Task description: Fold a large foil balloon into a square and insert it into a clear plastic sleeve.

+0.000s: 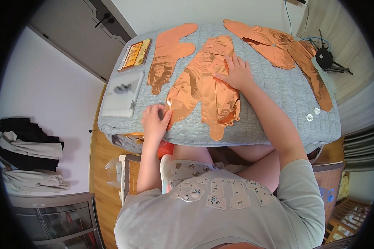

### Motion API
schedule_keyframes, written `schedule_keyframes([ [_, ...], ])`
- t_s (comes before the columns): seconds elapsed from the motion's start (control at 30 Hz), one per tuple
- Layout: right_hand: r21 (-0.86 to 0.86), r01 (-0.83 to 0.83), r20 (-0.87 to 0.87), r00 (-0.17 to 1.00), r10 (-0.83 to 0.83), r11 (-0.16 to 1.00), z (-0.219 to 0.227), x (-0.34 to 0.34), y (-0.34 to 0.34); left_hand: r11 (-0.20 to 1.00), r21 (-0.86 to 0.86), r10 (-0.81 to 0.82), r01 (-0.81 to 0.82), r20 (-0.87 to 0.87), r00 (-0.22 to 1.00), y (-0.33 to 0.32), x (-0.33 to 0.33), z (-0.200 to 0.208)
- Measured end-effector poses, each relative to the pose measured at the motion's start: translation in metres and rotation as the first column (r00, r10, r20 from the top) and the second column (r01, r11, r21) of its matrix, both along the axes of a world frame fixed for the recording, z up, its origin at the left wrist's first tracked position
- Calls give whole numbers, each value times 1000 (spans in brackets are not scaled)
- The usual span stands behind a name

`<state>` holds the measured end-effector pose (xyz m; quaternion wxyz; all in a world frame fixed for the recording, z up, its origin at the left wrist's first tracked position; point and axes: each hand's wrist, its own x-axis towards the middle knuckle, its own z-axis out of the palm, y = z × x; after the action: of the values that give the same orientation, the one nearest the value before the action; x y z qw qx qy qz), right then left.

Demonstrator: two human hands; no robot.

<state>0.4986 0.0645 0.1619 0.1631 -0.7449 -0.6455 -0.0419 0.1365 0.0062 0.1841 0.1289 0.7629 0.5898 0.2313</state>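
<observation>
A flat, uninflated rose-gold foil balloon [207, 74] lies creased on the grey quilted cover in front of me. My left hand [153, 122] is at its lower left edge, fingers curled, with the foil edge between thumb and fingers. Spread flat over the balloon's upper right part is my right hand [238, 74], pressing on the foil. At the balloon's near end, a rounded tab hangs toward the table's front edge. A second flat foil balloon [168, 52] rests to the left, and more rose-gold foil [274, 45] is laid out at the far right.
Left of the balloons are a clear plastic packet [122, 93] and a colourful box [135, 54]. Two small white rolls [310, 118] sit at the right edge of the grey cover [274, 120]. A black router [325, 57] with antennas and a blue cable stands at the far right.
</observation>
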Motion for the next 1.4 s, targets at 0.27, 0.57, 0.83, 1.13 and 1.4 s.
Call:
schedule_keyframes([
  [0.27, -8, -8, -13, 1000, 8, 1000, 1, 1, 0, 865, -21, -215, 502, 887, 409, 20, 57, 18],
  [0.57, 5, 1, 69, 998, -2, 1000, -23, 10, 10, 444, -303, -687, 843, 489, 537, 46, 138, 50],
  [0.83, -2, 8, 76, 997, -8, 1000, -15, 4, 7, 622, 72, -770, 780, -126, 626, 143, 131, 23],
  [1.13, 50, 9, 79, 997, -13, 999, -24, 16, 13, 599, -23, -770, 801, -292, 567, 145, 149, 0],
  [1.4, 75, -194, -35, 980, 197, 978, -11, 43, 13, 601, -5, -763, 800, -303, 571, 140, 153, 3],
])
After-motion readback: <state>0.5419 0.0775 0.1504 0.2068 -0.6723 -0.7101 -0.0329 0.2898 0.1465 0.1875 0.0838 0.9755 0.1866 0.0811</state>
